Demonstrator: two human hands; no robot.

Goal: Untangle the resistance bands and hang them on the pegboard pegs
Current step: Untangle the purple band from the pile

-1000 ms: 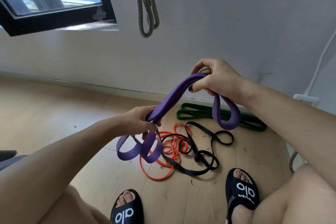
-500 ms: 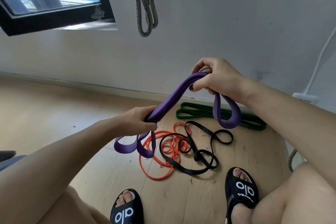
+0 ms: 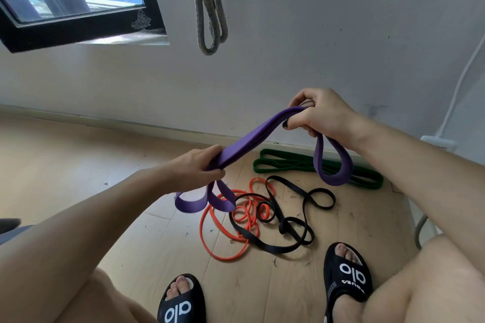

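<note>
Purple band [image 3: 252, 139] slants from the gripping left hand [image 3: 199, 170] up to the gripping right hand [image 3: 320, 115], its folded layers apparently lying flat together.

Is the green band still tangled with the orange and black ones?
No. The green band lies folded by the wall, apart from the orange band and black band.

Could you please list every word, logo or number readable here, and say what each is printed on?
"alo": white logo on the black slide sandal on the left foot.
"alo": white logo on the black slide sandal on the right foot; smaller white lettering under it is too blurred to read.
The bands show no print.
</note>
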